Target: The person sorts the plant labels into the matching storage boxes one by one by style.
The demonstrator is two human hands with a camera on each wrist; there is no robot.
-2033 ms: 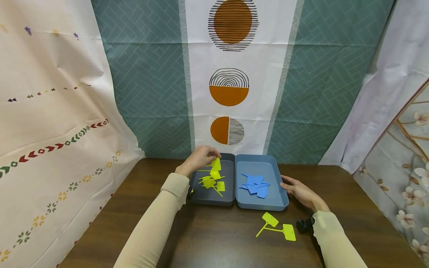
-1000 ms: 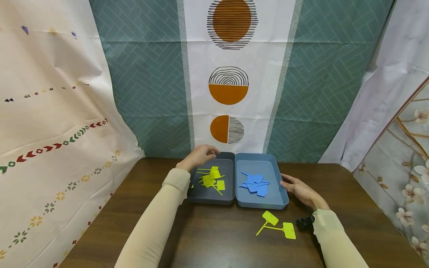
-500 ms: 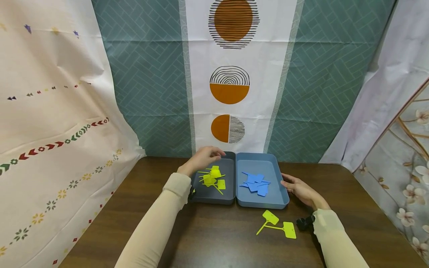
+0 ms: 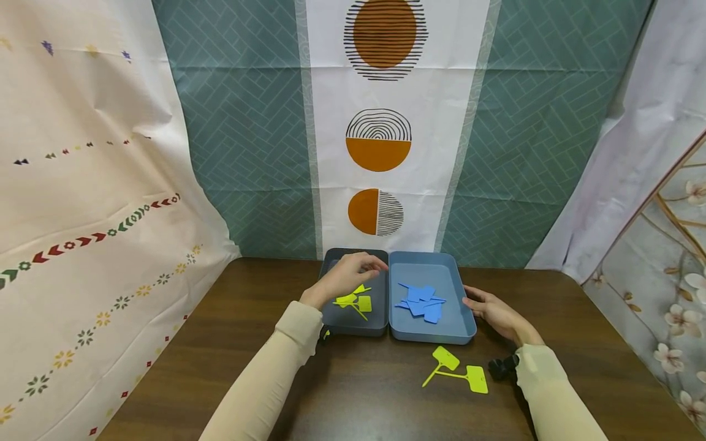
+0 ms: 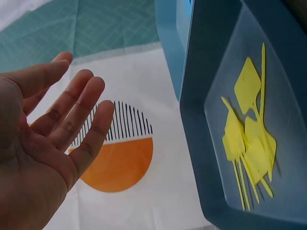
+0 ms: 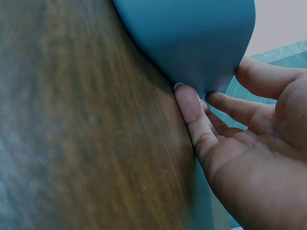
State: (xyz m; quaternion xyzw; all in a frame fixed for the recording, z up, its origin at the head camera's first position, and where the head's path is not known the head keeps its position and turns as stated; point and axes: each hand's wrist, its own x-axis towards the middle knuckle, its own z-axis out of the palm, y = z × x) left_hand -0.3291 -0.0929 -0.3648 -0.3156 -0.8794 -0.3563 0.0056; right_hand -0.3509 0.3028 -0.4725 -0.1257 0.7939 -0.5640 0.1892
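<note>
My left hand (image 4: 349, 275) hovers above the dark grey tray (image 4: 358, 327), fingers loosely spread and holding nothing. Inside that tray lies a small heap of yellow plant labels (image 4: 364, 304), partly hidden by the hand; the left wrist view shows the yellow labels (image 5: 252, 139) overlapping. My right hand (image 4: 499, 313) touches the outer right wall of the blue tray (image 4: 430, 332) with relaxed fingers. In the right wrist view, the fingertips (image 6: 190, 103) rest against the tray's lower corner. Several blue plant labels (image 4: 421, 301) lie piled in the blue tray.
Two yellow plant labels (image 4: 477, 378) lie crossed on the brown wooden table (image 4: 375, 398), in front of the blue tray. The trays stand side by side near the table's back edge. Patterned cloth (image 4: 265, 153) hangs behind and at both sides.
Two seconds ago my left hand held a yellow plant label over the dark tray; it let the label drop onto the heap. The hand has since moved right and nearer. My right hand stays put.
</note>
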